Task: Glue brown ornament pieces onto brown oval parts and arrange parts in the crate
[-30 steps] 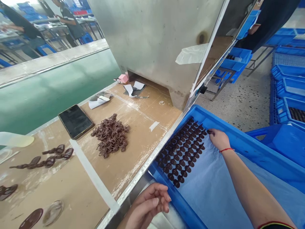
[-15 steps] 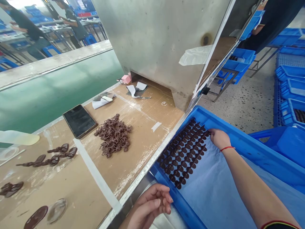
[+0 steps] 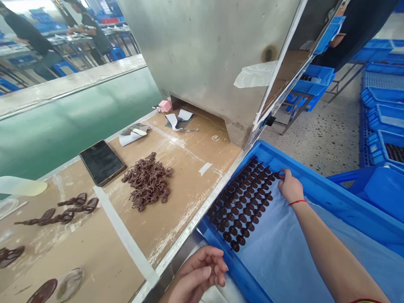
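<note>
My right hand, with a red string on its wrist, pinches the far end of a dark brown strip of rounded pieces. Several such strips lie side by side on pale blue sheeting inside a blue plastic crate. My left hand hangs by the crate's near edge, palm up, fingers loosely curled and apart, with nothing in it. On the brown board to the left sits a heap of small, curly brown pieces. Beyond the tape strip lie brown stems with oval ends.
A black-screened tablet or phone lies left of the heap, near peeled backing paper and a pink block. A metal housing rises behind. Blue crates stand at right; other people work in the background.
My right hand has stayed at the strip's end, its fingers shifting slightly. The left hand is nearly still. The whole view has moved slightly.
</note>
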Demonstrator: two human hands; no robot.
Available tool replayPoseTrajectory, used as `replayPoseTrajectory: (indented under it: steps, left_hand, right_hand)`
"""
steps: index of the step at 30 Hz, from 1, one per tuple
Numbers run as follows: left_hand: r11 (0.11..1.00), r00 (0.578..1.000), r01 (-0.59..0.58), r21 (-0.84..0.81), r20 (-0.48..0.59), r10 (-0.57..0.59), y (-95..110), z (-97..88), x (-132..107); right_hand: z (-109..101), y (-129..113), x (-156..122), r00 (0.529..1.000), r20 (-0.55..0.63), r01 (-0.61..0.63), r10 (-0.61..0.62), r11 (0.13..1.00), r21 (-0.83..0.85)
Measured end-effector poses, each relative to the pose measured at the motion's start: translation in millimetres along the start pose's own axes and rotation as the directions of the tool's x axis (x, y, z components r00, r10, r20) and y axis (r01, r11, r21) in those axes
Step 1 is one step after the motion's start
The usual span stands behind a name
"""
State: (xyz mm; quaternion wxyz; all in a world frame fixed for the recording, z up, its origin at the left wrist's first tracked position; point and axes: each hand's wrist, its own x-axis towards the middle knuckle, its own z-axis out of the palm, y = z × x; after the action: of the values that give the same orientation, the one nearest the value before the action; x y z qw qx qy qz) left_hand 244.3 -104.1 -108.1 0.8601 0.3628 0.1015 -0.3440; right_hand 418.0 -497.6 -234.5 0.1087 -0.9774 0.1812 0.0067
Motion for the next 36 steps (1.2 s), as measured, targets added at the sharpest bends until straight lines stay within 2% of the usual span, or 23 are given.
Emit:
replayPoseTrajectory:
  steps: [13,21,36]
  left_hand:
    - [1.0,1.0,0.004,-0.003,-0.028,-0.004,0.1,0.9,0.9]
    - [1.0,1.0,0.003,0.01,-0.023,-0.003,-1.2,-1.9,2.5]
    - [1.0,0.999,0.005,0.014,-0.05,-0.004,-0.2,0.6,2.1]
  right_hand:
    - [7.5,-10.7,2.1,0.999,-0.036,-0.031,0.033,0.999,0.043]
    - [11.5,-8.7,-8.3,0.992,-0.107,-0.054,0.071,0.987,0.152]
    - [20.7,-5.8,-6.3,0.988,-0.147,0.005,0.037,0.961,0.278]
